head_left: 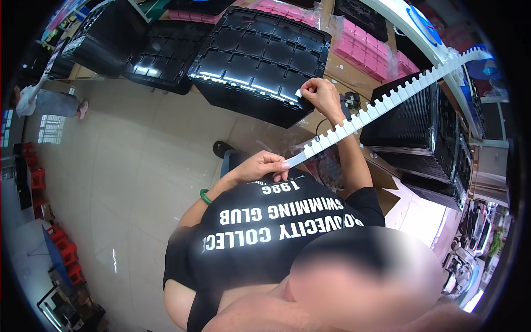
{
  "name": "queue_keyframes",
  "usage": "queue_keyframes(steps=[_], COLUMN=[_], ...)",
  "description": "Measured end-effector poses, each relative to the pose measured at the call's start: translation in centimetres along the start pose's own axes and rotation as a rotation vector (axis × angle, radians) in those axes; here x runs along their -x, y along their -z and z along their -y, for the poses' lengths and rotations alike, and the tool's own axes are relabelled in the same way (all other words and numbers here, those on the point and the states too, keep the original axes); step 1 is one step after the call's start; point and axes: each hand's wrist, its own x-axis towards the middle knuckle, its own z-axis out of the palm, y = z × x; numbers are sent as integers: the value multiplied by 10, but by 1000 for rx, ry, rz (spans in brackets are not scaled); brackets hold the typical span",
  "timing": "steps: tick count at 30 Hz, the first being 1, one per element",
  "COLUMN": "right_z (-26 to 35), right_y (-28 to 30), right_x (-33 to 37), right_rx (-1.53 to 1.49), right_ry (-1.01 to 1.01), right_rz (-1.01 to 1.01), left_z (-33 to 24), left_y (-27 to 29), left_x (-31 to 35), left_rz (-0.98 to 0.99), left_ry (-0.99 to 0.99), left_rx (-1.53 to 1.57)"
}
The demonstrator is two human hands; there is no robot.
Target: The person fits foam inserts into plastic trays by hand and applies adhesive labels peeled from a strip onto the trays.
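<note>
The left hand (pixel 268 165) pinches a white label strip (pixel 387 102) (notched); the right hand (pixel 319 94) presses a label (pixel 298 93) on a black tray stack (pixel 260 61), frame centre.

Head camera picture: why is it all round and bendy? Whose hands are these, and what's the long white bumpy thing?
The camera sits on a person's head and looks down, so you see their own black shirt and arms. Its wide lens bends straight lines. The left hand pinches the end of a long white notched strip. The right hand pinches a small white label at the edge of a black tray stack. More black trays lie around, and pink ones.
</note>
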Motion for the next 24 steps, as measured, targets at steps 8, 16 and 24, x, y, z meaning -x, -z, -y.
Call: queue_keyframes(steps=[8, 16, 24], right_z=[12, 32, 26], right_y=[7, 2, 16], right_x=[-10, -22, -29], right_rx=[1, 219, -19], right_ry=[-109, -9, -45], right_rz=[106, 163, 276], left_z=[9, 1, 6], left_y=[4, 4, 3], left_x=[1, 7, 5], left_rz=[-6, 18, 22], left_ry=[-28, 16, -28], left_rx=[23, 27, 0])
